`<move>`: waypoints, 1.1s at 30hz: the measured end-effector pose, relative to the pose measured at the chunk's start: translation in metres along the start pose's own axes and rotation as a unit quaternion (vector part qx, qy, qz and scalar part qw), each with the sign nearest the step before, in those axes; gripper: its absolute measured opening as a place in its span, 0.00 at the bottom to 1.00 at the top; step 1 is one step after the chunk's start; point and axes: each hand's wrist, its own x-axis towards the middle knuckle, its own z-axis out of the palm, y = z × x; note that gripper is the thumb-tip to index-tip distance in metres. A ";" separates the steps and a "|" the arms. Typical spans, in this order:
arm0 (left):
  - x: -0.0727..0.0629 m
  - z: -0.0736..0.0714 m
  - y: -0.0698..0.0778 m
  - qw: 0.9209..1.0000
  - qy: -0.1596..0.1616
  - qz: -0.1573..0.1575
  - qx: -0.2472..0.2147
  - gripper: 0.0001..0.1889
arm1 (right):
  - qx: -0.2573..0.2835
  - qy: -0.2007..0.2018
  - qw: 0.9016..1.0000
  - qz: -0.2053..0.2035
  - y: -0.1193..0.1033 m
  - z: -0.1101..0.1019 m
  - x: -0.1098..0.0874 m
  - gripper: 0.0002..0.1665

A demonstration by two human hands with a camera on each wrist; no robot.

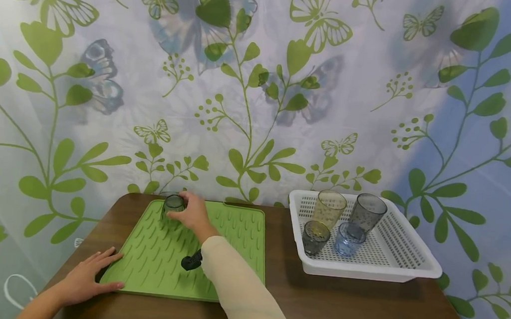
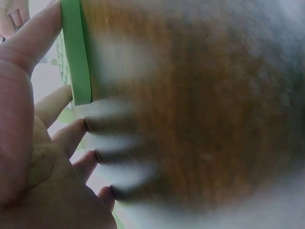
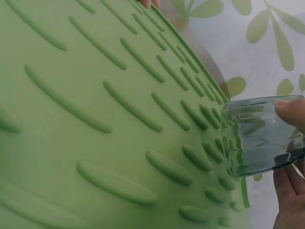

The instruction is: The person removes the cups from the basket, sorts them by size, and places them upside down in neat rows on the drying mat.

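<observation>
My right hand [image 1: 194,216] grips a small greyish clear glass [image 1: 173,204] at the far left part of the green ridged mat [image 1: 229,257]. In the right wrist view, the thumb lies on one side of the glass [image 3: 257,136] and fingers are on the other. One end of it meets the mat; whether that is its rim or its base I cannot tell. My left hand [image 1: 86,277] rests at the mat's near left corner with its fingers spread. Its thumb [image 2: 45,33] and index finger touch the mat's edge [image 2: 76,57], while the other fingertips are on the wooden table.
On the right of the brown table [image 1: 338,311] stands a white perforated basket [image 1: 410,257]. It holds a yellowish glass [image 1: 329,208], a tall grey glass [image 1: 368,211], a small dark glass [image 1: 315,238] and a blue glass [image 1: 349,241]. A leaf-patterned curtain [image 1: 260,105] hangs behind.
</observation>
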 end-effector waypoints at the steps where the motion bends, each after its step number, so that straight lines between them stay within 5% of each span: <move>1: 0.000 0.000 0.001 1.000 -0.002 0.001 -0.001 0.41 | 0.000 -0.001 1.000 0.004 -0.001 0.001 -0.001 0.40; 14: -0.001 -0.001 0.005 1.000 -0.004 -0.011 -0.010 0.42 | 0.024 -0.004 0.999 0.034 0.001 0.015 -0.003 0.41; 33: 0.002 0.006 -0.009 1.000 0.006 -0.004 -0.012 0.41 | 0.047 0.002 0.997 0.055 0.006 0.025 -0.006 0.42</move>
